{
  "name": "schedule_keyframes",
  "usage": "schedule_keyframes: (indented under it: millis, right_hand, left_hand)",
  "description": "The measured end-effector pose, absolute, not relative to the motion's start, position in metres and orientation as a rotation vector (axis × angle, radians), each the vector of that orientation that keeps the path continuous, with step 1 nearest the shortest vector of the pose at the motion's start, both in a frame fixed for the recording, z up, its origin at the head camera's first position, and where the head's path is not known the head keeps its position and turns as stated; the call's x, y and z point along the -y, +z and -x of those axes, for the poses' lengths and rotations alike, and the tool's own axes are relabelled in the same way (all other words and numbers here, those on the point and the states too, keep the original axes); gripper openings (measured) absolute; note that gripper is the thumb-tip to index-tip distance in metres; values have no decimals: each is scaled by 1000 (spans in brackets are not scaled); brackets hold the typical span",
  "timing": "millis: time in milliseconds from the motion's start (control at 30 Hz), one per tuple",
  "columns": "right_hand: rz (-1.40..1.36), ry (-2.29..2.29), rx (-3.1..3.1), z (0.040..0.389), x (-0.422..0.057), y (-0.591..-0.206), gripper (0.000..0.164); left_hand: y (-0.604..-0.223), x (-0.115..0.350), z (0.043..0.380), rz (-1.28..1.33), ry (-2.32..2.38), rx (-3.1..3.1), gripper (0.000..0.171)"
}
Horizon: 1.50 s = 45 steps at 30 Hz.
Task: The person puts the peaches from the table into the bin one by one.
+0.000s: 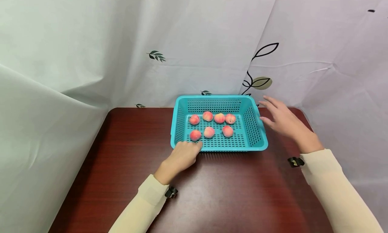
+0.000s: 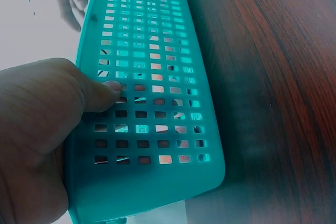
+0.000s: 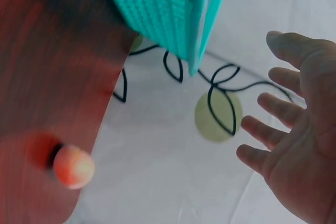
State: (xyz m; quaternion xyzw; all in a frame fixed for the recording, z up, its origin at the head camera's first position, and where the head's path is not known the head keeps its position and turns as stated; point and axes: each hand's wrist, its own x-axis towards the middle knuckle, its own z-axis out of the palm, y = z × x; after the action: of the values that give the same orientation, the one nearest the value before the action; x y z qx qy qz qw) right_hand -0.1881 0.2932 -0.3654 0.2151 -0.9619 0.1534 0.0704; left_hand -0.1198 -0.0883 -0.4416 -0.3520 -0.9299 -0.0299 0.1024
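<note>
A turquoise plastic basket (image 1: 230,149) with perforated walls stands at the far side of the table. Several pink-red peaches (image 1: 209,132) lie spread over its floor. My left hand (image 1: 185,154) grips the near rim toward its left end; in the left wrist view the thumb presses the outer wall (image 2: 142,179). My right hand (image 1: 283,119) is beside the basket's right end, its fingers spread and loosely bent. In the right wrist view its palm holds nothing and is apart from the rim. One more peach (image 3: 74,167) sits on the table outside the basket, hidden in the head view.
The dark red-brown wooden table (image 1: 230,192) has its back edge against a white curtain (image 1: 194,74) with leaf prints. Curtain also hangs along the left and right sides. Black wrist mounts (image 1: 171,192) are on both sleeves.
</note>
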Motion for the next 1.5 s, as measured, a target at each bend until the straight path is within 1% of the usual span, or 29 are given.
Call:
schedule_keyframes:
  millis: [333,633,900,1367,1500]
  right_hand:
    - [-505,505,2941,186,-330,-375,66]
    - [-398,529,3020,197,-360,-404,73]
    - [-342,541,3047,211,-384,-430,74]
    - [-295,591,3189,228,-398,-453,73]
    - [-302,585,3208,229,-397,-456,68]
  left_hand:
    - [-440,88,120,1030,-85,2756,25]
    - [-440,88,119,1038,-85,2752,26]
    - [-438,88,118,1037,-94,2747,27]
    - [-439,89,117,1018,-98,2746,28]
    - [-438,88,117,1022,-95,2728,27]
